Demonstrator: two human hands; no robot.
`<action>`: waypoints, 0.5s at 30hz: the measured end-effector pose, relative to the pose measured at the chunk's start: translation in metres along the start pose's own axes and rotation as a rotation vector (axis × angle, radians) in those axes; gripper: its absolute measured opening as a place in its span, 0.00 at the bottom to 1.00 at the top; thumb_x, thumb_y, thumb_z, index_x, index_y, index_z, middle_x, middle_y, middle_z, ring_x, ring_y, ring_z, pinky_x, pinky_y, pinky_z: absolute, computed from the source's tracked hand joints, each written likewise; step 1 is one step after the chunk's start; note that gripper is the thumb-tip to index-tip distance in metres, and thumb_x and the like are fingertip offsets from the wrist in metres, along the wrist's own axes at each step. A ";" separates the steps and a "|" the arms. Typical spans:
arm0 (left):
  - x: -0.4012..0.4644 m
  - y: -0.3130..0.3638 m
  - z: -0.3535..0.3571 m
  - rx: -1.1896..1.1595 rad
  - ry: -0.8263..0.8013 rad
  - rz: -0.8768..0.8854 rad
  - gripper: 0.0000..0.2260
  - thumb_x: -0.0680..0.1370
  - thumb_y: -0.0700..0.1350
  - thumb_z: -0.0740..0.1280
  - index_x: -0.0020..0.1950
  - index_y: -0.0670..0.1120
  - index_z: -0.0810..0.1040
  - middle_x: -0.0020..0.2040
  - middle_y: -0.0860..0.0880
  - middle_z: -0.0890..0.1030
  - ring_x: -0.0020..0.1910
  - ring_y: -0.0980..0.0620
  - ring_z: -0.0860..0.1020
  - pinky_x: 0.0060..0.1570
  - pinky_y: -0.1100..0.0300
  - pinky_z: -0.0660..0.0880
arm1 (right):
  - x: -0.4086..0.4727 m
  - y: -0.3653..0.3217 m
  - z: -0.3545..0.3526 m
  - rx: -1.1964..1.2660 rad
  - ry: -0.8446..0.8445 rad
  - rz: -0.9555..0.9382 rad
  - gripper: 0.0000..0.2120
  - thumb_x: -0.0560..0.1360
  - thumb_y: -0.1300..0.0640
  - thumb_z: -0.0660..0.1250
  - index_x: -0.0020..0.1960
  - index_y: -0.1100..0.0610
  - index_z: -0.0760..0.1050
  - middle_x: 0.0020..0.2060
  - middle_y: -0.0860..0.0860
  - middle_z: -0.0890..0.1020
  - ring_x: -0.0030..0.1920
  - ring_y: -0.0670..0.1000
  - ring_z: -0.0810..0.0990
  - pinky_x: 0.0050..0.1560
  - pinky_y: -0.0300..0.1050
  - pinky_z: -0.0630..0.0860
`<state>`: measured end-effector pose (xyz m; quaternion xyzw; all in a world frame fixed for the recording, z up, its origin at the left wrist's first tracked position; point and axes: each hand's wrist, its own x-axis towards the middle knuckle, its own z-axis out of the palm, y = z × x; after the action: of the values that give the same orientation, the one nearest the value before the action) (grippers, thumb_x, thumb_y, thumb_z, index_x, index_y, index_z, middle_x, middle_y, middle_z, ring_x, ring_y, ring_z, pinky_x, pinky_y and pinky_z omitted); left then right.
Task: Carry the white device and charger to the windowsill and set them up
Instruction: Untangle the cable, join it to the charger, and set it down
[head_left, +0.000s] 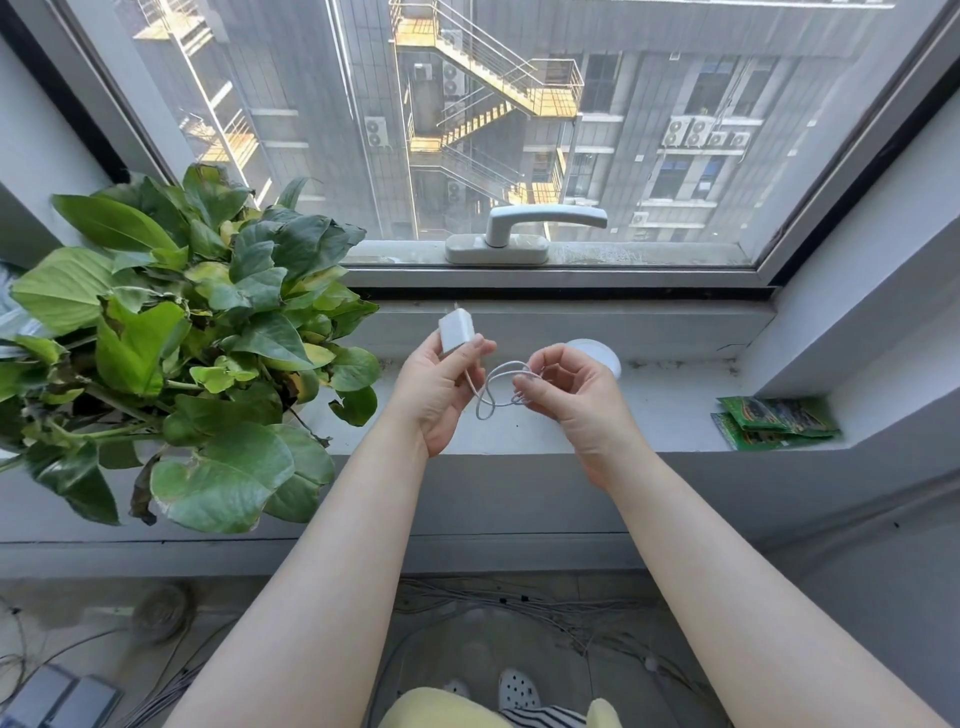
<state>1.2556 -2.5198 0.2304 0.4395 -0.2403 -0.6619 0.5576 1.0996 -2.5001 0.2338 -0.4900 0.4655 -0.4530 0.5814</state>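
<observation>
The person's left hand (441, 384) is raised above the windowsill (675, 410), its thumb and fingers closed around a small white charger (456, 332) block, prongs apparently pointing up and away towards the glass. A thin white cable (498, 392) drops from the block's underside and curls in loose loops across to the right hand (571, 400), whose fingertips are pinched together on the cable's far end; the plug itself is too small to make out. Just behind the right hand, a round white device (602, 353) lies flat on the sill, partly hidden by the fingers. To the left stands a leafy potted plant (171, 338), its leaves close to the left hand; far to the right, green packets (774, 421) lie in the sill's corner. Above is a closed window with a white handle (524, 228). The step in hand looks to be untangling the lead before connecting it. Doing it well likely means keeping the block steady, drawing the loops out gently rather than tugging, then guiding the free end to the device's port, which cannot be seen from here.
</observation>
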 end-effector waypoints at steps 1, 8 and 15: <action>0.001 0.000 0.000 0.018 0.049 -0.011 0.05 0.78 0.39 0.65 0.53 0.42 0.74 0.41 0.48 0.81 0.30 0.59 0.74 0.33 0.68 0.75 | -0.001 -0.001 -0.004 -0.030 -0.040 -0.031 0.08 0.72 0.67 0.70 0.40 0.56 0.74 0.36 0.52 0.77 0.38 0.48 0.76 0.45 0.38 0.74; 0.002 0.000 0.005 0.097 0.202 -0.089 0.08 0.78 0.48 0.66 0.46 0.43 0.76 0.28 0.52 0.73 0.19 0.60 0.68 0.22 0.71 0.67 | -0.003 -0.001 -0.024 -0.314 -0.195 -0.060 0.10 0.71 0.72 0.68 0.38 0.58 0.78 0.50 0.56 0.82 0.48 0.41 0.82 0.50 0.34 0.75; 0.004 0.002 0.002 0.247 0.132 -0.127 0.03 0.78 0.41 0.65 0.45 0.44 0.72 0.28 0.52 0.68 0.22 0.58 0.60 0.21 0.69 0.59 | 0.000 0.002 -0.022 -0.403 -0.016 -0.177 0.17 0.71 0.69 0.58 0.45 0.57 0.83 0.53 0.52 0.82 0.52 0.48 0.81 0.52 0.42 0.76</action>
<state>1.2545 -2.5243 0.2316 0.5615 -0.2544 -0.6312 0.4708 1.0784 -2.5031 0.2301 -0.6390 0.4971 -0.3960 0.4333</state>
